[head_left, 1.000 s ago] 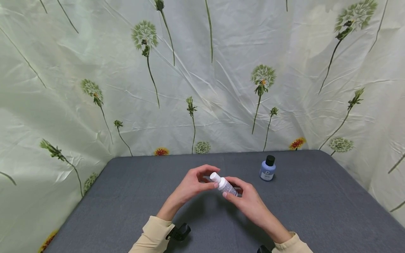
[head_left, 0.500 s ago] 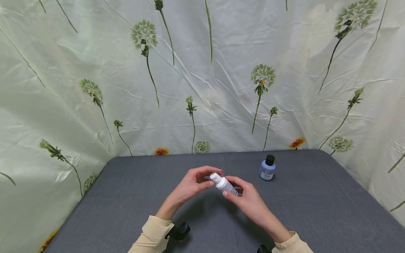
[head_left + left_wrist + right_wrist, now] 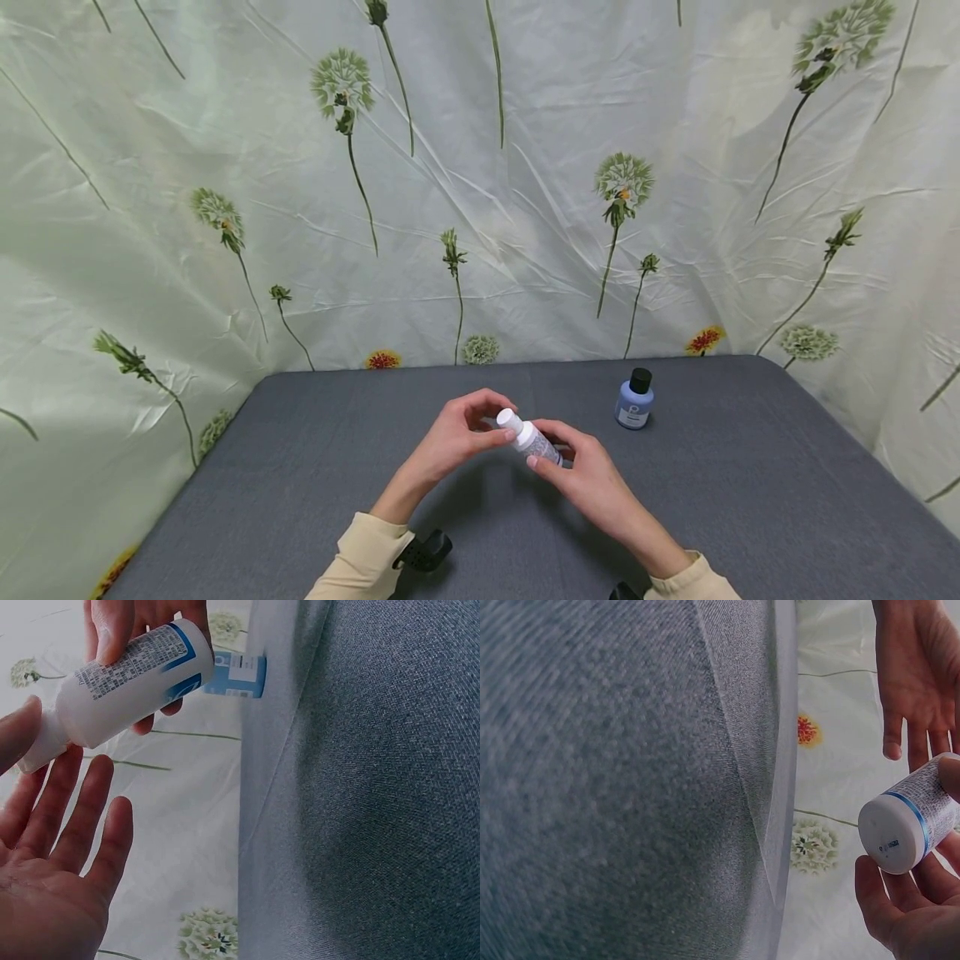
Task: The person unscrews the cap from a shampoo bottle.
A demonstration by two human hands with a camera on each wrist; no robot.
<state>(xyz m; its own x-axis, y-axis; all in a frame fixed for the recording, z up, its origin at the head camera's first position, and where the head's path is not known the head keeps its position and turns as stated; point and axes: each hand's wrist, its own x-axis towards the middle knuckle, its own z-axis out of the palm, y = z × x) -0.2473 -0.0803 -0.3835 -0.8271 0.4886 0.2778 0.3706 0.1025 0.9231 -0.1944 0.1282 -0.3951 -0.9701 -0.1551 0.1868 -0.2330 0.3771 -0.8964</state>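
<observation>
Cream left sleeve [image 3: 363, 557], matching right sleeve [image 3: 693, 581], black left wristband [image 3: 408, 553] with blocky module [image 3: 431, 550], black right-wrist device [image 3: 624, 592]

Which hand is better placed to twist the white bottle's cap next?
Probably the left hand: its thumb and fingers are around the cap, while the right hand grips the white bottle by its body.
</observation>
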